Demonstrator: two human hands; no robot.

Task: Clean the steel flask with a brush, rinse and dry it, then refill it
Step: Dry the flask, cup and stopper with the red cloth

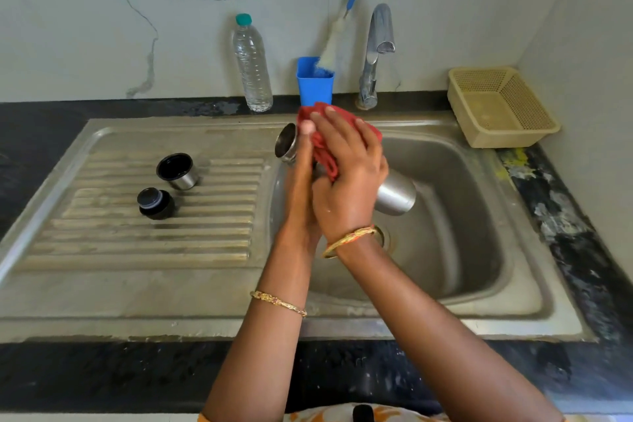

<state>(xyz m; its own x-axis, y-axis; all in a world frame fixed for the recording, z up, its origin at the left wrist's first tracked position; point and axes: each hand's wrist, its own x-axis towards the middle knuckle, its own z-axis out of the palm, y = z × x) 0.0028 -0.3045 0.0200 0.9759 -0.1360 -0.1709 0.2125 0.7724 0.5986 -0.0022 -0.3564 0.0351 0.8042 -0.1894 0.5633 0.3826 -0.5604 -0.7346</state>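
One flask [395, 195] – two caps [178, 171] – one bottle [252, 65], one basket [501, 106].

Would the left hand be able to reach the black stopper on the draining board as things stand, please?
Probably not yet: the left hand is holding the steel flask. The path to the stopper looks free, though.

Both forearms reach forward from the bottom edge and converge at the middle, the right forearm angling in from the lower right, the left rising more steeply. Each wrist carries 1 thin gold bangle. The left hand [301, 181] sits underneath, fingers extended upward and thumb pressed at the top. The right hand [346, 178] lies over it, palm down, 4 fingers spread and curled forward, the knuckles raised.
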